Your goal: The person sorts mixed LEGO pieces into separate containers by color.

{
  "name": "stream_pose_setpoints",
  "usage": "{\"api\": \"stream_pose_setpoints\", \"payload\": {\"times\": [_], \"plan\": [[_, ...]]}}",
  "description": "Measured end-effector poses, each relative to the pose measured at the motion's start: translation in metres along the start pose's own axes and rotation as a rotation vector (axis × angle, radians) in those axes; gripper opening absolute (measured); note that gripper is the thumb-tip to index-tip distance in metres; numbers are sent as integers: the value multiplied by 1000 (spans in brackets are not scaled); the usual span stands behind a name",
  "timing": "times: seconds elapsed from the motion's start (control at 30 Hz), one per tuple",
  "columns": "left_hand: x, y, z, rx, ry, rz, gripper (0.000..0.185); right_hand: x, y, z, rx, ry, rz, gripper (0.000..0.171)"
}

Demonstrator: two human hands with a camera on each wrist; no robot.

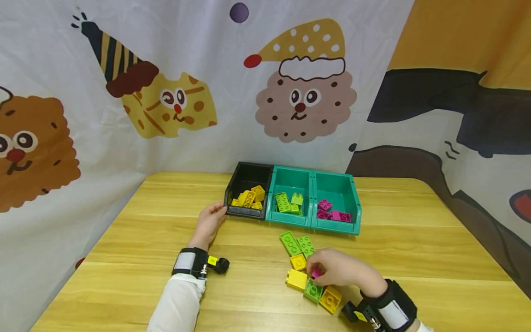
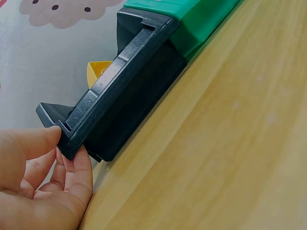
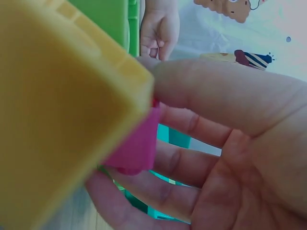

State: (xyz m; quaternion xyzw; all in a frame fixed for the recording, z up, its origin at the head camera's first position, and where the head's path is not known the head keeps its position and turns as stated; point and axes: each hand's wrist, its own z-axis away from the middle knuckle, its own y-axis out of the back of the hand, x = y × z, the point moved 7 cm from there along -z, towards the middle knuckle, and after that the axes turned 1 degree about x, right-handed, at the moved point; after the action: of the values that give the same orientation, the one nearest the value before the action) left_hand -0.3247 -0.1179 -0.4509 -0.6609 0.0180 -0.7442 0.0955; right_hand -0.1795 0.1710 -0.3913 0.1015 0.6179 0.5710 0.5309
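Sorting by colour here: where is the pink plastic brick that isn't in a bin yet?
In the head view, the pink plastic brick sits front right on the table, pinched by the right hand, among loose yellow and green bricks.

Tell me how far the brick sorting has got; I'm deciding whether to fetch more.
Done: yellow plastic bricks lie in the black bin, green ones and pink ones in the two teal bins. In hand: the right hand pinches a pink brick; the left hand holds the black bin's corner. Left: about six loose bricks on the wooden table.
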Motion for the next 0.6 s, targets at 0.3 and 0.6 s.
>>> {"api": "stream_pose_setpoints", "payload": {"times": [0.3,0.6], "plan": [[1,-1,0,-4,-5,10,36,-2,4,1,34,-5,17,11],[1,-1,1,-4,-3,7,36,-4,10,2,87,44,19,9]]}}
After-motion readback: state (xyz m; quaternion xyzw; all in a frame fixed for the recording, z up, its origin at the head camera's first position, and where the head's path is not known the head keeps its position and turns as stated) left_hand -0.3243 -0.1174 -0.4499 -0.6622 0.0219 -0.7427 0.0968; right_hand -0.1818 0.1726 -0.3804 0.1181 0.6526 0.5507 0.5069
